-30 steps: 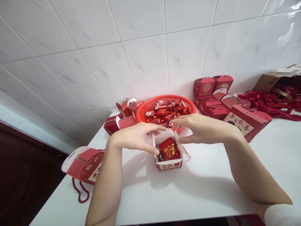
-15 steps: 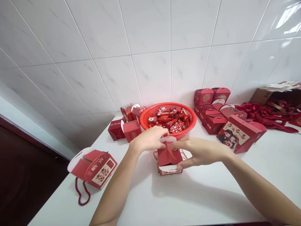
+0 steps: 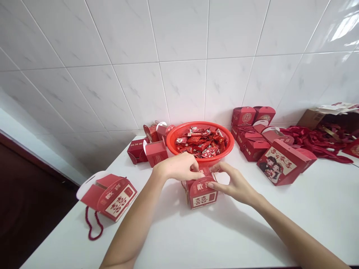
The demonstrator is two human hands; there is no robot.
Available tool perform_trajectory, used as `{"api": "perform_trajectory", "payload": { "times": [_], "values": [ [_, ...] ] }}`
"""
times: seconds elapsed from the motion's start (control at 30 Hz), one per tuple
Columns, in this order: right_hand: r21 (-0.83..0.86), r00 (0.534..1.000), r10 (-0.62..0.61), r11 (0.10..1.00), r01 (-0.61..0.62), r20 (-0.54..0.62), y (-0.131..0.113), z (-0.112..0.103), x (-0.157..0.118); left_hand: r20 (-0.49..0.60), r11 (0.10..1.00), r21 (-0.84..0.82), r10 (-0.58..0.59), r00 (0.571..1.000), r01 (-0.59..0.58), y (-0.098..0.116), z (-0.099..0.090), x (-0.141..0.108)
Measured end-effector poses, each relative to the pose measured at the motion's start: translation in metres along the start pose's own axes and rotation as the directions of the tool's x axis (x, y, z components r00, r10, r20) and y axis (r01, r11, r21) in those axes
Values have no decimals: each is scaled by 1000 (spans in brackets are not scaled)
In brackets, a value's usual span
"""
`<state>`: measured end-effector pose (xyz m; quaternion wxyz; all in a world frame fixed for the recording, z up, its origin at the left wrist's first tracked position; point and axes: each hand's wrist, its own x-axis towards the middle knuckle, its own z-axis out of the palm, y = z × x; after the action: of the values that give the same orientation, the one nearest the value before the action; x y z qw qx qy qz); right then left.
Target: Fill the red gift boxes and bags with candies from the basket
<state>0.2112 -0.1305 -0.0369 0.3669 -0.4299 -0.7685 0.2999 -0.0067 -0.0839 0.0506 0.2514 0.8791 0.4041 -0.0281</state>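
A small red gift box [image 3: 202, 194] with gold characters stands on the white table in front of the red basket. Its front flap is folded up over the top. My left hand [image 3: 183, 167] is at the box's upper left, fingers curled against the top, their tips partly hidden behind the flap. My right hand [image 3: 231, 182] touches the right side, its thumb on the front flap and its fingers bent behind the top edge. A twisted cord shows at the box's left side.
The red basket [image 3: 171, 144] holds wrapped sweets. Another red box [image 3: 113, 196] with a dark red cord stands at left. More red boxes [image 3: 254, 147] are grouped at right, others behind left. Red ribbons [image 3: 305, 140] lie by a cardboard box [image 3: 310, 118]. A tiled wall rises behind.
The box's front flap has swung up and inward over the top, showing its gold characters. My right thumb has moved up with it. The view has shifted slightly.
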Motion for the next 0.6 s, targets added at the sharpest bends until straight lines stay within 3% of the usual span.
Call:
{"api": "perform_trajectory", "payload": {
  "times": [0.13, 0.27, 0.43, 0.6],
  "values": [
    [143, 986, 149, 977, -158, 69, 19, 7, -1, 25, 997, -23, -69, 997, 70, 8, -3, -4],
    [184, 972, 167, 963, -197, 165, 25, 9, -1, 1, 994, 35, -101, 995, 101, 14, -1, -6],
    [87, 984, 169, 981, -173, 47, 24, 9, 1, 18, 966, 135, -227, 974, 222, 8, 4, -2],
    [376, 974, 224, 900, -222, 40, 20, -7, 2, 128, 966, 98, -252, 959, 240, 0, 4, 5]
  ]
}}
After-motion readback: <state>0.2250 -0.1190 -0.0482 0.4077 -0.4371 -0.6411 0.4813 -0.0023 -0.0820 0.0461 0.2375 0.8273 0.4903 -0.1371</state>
